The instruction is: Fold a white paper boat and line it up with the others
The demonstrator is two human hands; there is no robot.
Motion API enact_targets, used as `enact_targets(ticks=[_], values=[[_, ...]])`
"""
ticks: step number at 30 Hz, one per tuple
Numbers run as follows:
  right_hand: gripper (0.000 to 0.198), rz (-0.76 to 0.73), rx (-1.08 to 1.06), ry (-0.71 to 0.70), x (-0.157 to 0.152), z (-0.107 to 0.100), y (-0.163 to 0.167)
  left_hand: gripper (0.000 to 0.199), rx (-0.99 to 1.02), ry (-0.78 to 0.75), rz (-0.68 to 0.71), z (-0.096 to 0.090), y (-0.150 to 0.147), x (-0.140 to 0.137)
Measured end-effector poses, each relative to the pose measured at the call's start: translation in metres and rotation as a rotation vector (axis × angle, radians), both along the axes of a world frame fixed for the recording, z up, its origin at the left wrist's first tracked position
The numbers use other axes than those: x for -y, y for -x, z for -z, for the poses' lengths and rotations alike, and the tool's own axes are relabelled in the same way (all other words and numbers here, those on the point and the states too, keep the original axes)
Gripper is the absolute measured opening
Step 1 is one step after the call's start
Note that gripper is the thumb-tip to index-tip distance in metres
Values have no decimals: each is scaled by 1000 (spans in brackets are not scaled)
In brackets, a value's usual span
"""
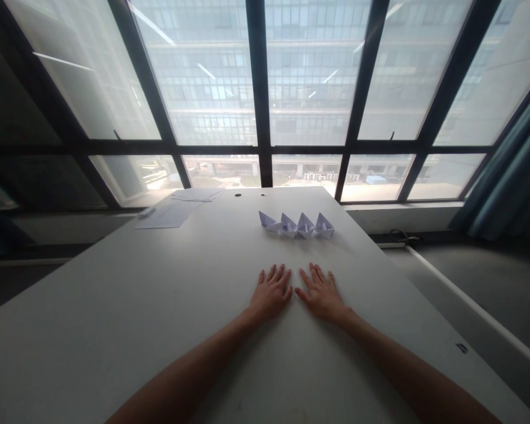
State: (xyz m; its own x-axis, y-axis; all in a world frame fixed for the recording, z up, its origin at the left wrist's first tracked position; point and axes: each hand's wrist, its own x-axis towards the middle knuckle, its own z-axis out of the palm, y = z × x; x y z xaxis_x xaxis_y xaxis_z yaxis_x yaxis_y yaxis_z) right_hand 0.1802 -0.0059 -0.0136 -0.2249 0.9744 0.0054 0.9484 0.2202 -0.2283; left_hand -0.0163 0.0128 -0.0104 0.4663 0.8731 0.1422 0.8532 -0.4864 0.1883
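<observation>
Left hand (271,292): laid flat on table (159,306), fingers spread, nothing held.
Right hand (321,294): likewise flat, empty, thumbs nearly touching.
Paper boats (297,225): four, rowed beyond the fingertips.
Paper sheets (176,209): far left, beyond the left hand.

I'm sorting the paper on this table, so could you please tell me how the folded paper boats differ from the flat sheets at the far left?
The paper boats are folded and stand up in a row of four; the flat sheets lie unfolded. The boats sit just beyond the left hand and right hand; the sheets lie farther off, near the table's far left corner. Both look pale white paper.
</observation>
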Motion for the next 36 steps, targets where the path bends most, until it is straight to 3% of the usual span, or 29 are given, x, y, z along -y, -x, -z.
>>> enact_targets(ticks=[36], values=[[67, 24, -16, -43, -2, 7, 0, 54, -30, -12, -10, -1, -1, 2]])
